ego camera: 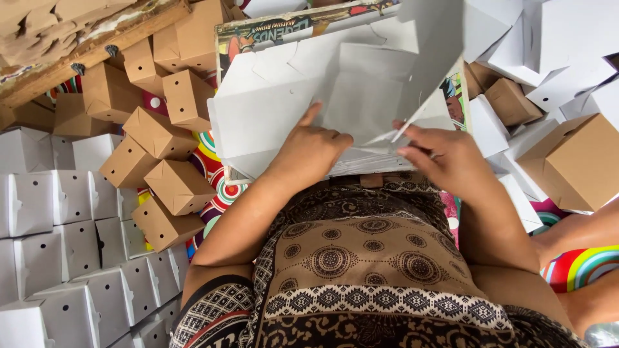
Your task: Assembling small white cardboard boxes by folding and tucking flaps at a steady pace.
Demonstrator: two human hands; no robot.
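A flat white cardboard box blank [361,90] lies partly folded on a stack of white sheets in front of me, one panel raised at the right. My left hand [314,149] presses down on its lower middle, thumb lifted. My right hand [445,154] pinches a small folded flap at the blank's lower right edge.
Several folded brown boxes [161,135] lie piled at the left. Rows of folded white boxes [58,219] stand at the far left. More white boxes [548,45] and brown boxes [574,161] crowd the right. A colourful patterned mat [580,267] shows beneath. A printed board [271,32] lies under the blank.
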